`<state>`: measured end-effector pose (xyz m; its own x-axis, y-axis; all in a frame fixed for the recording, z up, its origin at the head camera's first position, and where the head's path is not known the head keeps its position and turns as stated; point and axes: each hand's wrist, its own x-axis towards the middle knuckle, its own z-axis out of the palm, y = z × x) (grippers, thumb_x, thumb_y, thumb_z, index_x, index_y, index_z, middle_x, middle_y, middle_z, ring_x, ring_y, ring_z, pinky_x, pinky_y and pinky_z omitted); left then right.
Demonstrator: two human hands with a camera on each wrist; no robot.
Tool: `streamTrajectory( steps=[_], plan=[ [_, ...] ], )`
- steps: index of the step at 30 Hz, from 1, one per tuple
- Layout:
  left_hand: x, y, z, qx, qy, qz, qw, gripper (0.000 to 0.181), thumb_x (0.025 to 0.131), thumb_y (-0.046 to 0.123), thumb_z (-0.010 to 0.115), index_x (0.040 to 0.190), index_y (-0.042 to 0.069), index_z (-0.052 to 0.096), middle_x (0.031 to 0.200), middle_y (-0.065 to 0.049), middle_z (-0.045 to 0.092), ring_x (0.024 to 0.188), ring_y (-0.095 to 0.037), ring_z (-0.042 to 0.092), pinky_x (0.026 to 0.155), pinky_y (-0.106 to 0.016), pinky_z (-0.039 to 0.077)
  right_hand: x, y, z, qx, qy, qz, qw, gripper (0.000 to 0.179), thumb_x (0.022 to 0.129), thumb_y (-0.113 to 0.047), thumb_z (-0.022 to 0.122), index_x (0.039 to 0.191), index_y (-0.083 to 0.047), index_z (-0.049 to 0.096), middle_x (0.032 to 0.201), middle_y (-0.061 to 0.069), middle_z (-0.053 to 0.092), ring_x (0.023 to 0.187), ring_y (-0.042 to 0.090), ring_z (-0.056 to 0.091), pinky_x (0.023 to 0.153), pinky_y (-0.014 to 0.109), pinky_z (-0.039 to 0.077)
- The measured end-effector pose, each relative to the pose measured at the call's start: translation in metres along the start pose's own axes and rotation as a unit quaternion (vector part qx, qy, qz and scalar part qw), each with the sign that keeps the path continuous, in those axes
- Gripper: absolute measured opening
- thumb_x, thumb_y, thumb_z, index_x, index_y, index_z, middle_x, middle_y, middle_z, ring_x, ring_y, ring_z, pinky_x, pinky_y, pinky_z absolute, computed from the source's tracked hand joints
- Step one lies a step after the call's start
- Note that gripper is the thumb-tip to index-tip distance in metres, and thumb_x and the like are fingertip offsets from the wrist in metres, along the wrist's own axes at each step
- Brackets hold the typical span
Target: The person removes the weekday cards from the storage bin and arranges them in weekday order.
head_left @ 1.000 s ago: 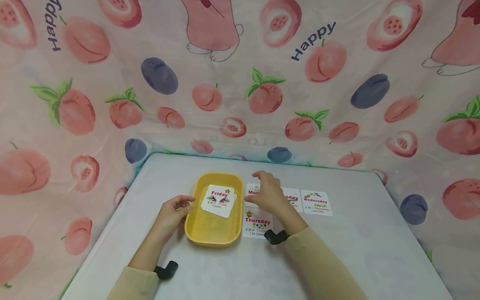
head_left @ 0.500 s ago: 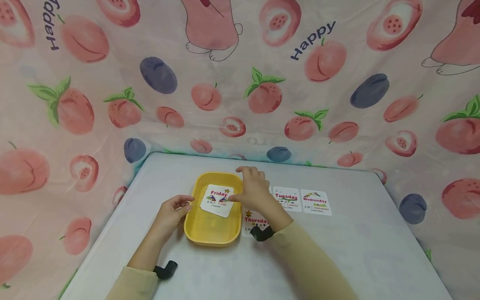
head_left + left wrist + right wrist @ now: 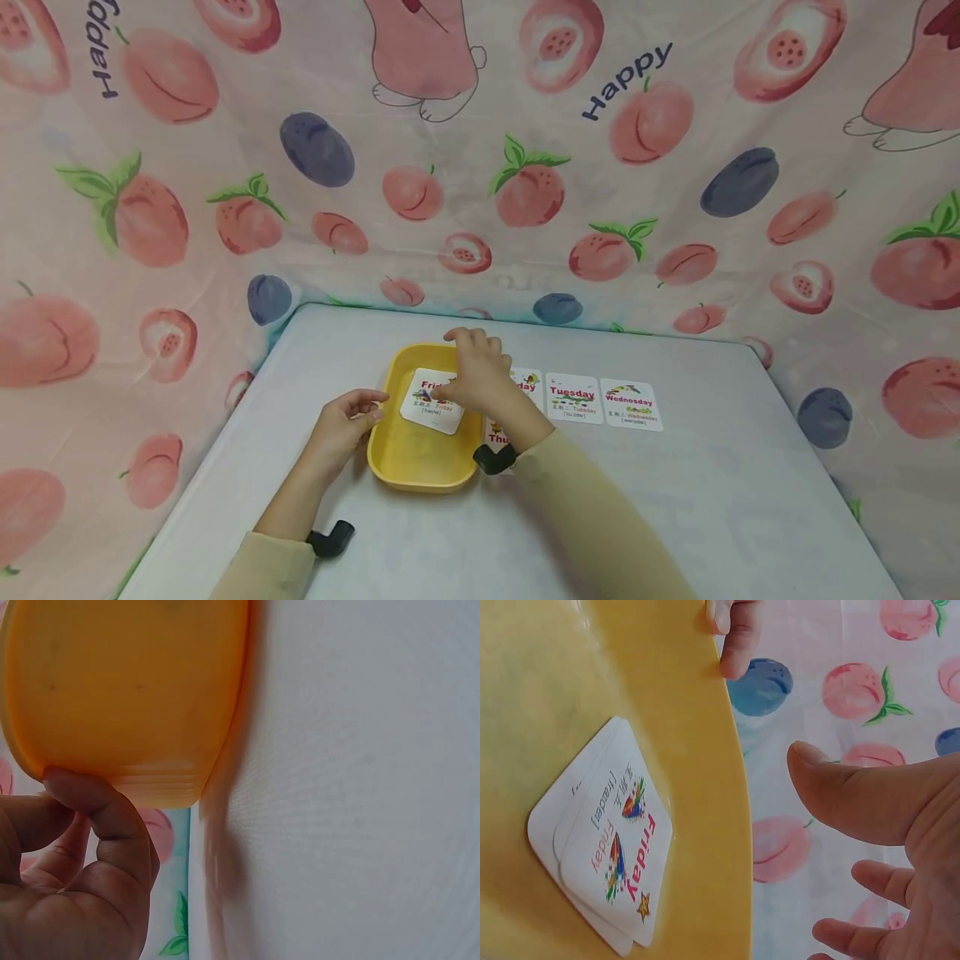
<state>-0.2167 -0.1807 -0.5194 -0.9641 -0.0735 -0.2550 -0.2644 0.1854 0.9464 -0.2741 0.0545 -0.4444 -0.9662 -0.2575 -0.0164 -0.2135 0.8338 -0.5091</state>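
Observation:
A yellow tray (image 3: 423,462) stands on the white table, holding a white card marked Friday (image 3: 433,412). The right wrist view shows another card's edge (image 3: 544,825) under it. My left hand (image 3: 347,431) holds the tray's left rim between thumb and fingers; the left wrist view has its bent fingers at the tray's end (image 3: 127,690). Over the tray's right side is my right hand (image 3: 478,375), thumb and fingers spread apart with nothing between them. It covers part of the Friday card in the head view.
Right of the tray, the Tuesday card (image 3: 573,400) and Wednesday card (image 3: 632,406) lie in a row. Partly behind my right hand and wrist are a card ending in "day" (image 3: 529,385) and the Thursday card (image 3: 495,437). A fruit-print cloth (image 3: 480,208) hangs behind the table.
My right hand has moved left from above the Monday card to above the tray, uncovering the Tuesday card. My left hand and the tray stay nearly where they were.

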Motion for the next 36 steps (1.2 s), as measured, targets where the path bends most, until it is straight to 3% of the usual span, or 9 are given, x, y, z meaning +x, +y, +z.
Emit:
streamTrajectory(
  steps=[20, 29, 36],
  plan=[
    [0.002, -0.002, -0.002, -0.001, -0.005, 0.003, 1.0, 0.029, 0.106, 0.006, 0.064, 0.135, 0.003, 0.069, 0.106, -0.006, 0.06, 0.088, -0.019, 0.055, 0.066, -0.021, 0.051, 0.019, -0.016, 0.037, -0.047, -0.038, 0.002, 0.9982, 0.09, 0.081, -0.042, 0.095, 0.155, -0.025, 0.045, 0.152, 0.009, 0.053, 0.136, 0.035, 0.043, 0.115, 0.055, 0.038],
    [0.002, -0.002, -0.002, -0.008, -0.008, 0.011, 0.9999, 0.03, 0.106, 0.006, 0.065, 0.136, 0.002, 0.068, 0.105, -0.005, 0.06, 0.087, -0.018, 0.054, 0.065, -0.022, 0.05, 0.024, -0.017, 0.054, -0.068, -0.075, 0.023, 0.9946, 0.096, 0.08, -0.037, 0.097, 0.158, -0.026, 0.042, 0.16, 0.013, 0.047, 0.15, 0.042, 0.035, 0.127, 0.062, 0.026],
    [0.002, -0.002, -0.002, -0.009, -0.007, 0.003, 0.9999, 0.029, 0.106, 0.005, 0.065, 0.135, 0.003, 0.068, 0.105, -0.005, 0.06, 0.086, -0.016, 0.055, 0.064, -0.021, 0.05, 0.024, -0.011, 0.064, -0.068, -0.083, 0.029, 0.9939, 0.09, 0.083, -0.03, 0.093, 0.156, -0.026, 0.041, 0.151, 0.013, 0.049, 0.139, 0.037, 0.039, 0.121, 0.06, 0.034]
  ],
)
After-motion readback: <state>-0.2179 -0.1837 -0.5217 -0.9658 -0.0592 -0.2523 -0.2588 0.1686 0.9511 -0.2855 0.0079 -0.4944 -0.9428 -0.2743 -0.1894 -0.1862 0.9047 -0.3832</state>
